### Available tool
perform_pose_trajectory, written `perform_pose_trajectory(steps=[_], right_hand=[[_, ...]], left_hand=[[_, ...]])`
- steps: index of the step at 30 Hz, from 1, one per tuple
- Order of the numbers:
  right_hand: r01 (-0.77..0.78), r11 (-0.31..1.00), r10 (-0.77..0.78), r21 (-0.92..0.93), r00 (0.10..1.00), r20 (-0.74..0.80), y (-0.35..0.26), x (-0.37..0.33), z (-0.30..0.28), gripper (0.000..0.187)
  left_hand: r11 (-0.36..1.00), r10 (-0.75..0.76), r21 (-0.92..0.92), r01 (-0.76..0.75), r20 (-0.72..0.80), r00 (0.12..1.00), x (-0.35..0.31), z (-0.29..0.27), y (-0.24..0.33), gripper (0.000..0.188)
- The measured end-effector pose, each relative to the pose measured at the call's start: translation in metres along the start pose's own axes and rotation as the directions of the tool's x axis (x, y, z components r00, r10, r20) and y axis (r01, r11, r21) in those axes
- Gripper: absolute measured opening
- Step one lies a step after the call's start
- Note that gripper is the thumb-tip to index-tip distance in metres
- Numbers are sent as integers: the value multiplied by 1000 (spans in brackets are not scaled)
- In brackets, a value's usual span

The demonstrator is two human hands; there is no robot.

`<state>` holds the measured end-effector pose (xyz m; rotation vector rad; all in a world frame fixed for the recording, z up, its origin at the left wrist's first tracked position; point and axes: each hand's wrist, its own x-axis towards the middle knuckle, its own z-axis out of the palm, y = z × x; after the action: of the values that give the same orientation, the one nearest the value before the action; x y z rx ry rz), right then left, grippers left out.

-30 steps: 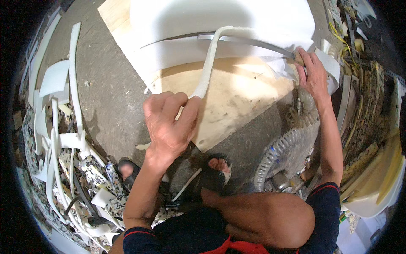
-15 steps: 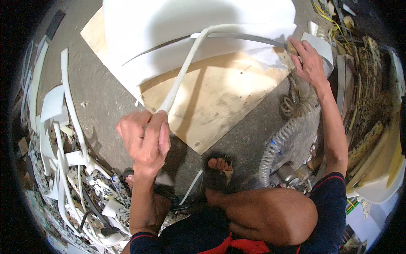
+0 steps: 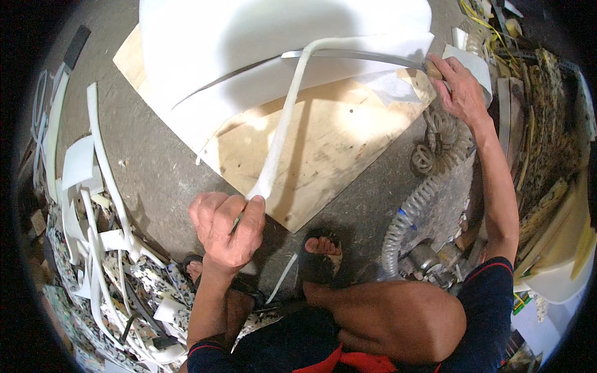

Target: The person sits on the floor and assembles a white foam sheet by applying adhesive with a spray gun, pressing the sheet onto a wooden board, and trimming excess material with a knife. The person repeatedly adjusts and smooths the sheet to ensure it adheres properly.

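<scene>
My left hand point(image 3: 229, 230) is closed on the near end of a white foam strip point(image 3: 287, 112), which runs up and bends right along the edge of a thick white foam sheet point(image 3: 186, 43). A thin dark object, too little seen to name, pokes out between its fingers. My right hand point(image 3: 461, 90) grips the wooden handle of a long knife point(image 3: 373, 57). The knife's narrow blade reaches left, low over the white material, and passes under the strip. Beneath lies a pale plywood board point(image 3: 298, 180) with dark smudges.
White foam offcuts point(image 3: 106, 168) and speckled foam pieces are heaped at the left. A clear coiled hose point(image 3: 398, 230) curves across the concrete floor at the right, near foam and scrap. One small white strip point(image 3: 283, 278) lies by my foot point(image 3: 323, 245).
My left hand has drawn the strip's end toward me and a little to the right, so the strip hangs steeper. My right hand and the knife have shifted only slightly.
</scene>
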<state>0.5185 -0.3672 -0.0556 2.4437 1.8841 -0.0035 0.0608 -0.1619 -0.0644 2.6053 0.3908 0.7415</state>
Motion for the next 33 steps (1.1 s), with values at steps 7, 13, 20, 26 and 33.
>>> perform_pose_trajectory(steps=[7,13,20,26,33], right_hand=[[-70,997,71,-33,997,40,22,-12,-13,45],[-84,996,85,-14,995,57,22,-11,-8,47],[-89,996,89,-30,996,-8,37,-21,-5,46],[-91,995,91,-42,996,0,55,-34,-8,47],[-51,995,50,-83,999,-9,55,-29,-12,46]], left_hand=[[999,31,-6,-31,8,999,-9,-4,-7,27],[995,56,-94,-45,112,992,-18,9,0,27],[995,71,-73,-64,107,992,-16,11,-8,27],[985,21,167,-45,144,989,11,0,-31,21],[982,-124,126,143,-148,981,141,57,-14,21]])
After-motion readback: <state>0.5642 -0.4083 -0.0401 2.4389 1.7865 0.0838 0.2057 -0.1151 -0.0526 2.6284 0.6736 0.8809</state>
